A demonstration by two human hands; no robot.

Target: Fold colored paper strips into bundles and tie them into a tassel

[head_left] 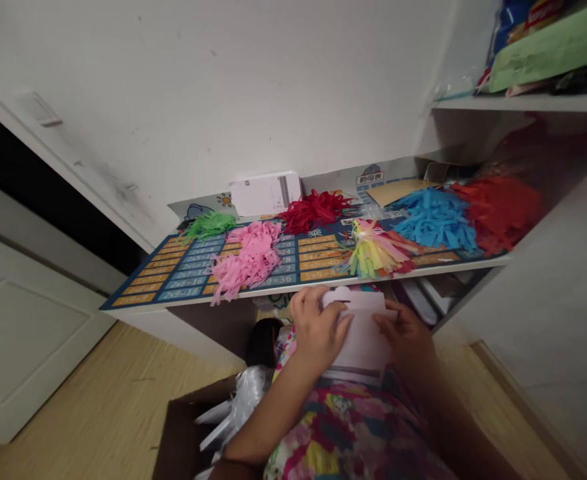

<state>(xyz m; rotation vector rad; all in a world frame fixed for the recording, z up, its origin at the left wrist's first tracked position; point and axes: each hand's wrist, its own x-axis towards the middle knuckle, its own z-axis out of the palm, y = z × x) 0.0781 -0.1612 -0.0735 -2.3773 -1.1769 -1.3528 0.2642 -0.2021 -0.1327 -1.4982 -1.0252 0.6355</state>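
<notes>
Just in front of the desk's edge, above my lap, I hold a small white cardboard box (360, 333) with flaps at its top. My left hand (320, 325) grips its left upper side, thumb across the front near a dark slot. At the right edge, my right hand (407, 331) pinches the card between thumb and fingers. Pink paper tassels (248, 257) lie on the desk nearest my left hand. A multicoloured paper tassel (370, 250) lies just beyond the box.
The desk (138, 303) has a times-table mat. Also on it are green strips (208, 225), dark red strips (316, 210), blue strips (436, 220), red strips (503, 210) and a white box (266, 193) against the wall. A brown carton (178, 427) stands below left.
</notes>
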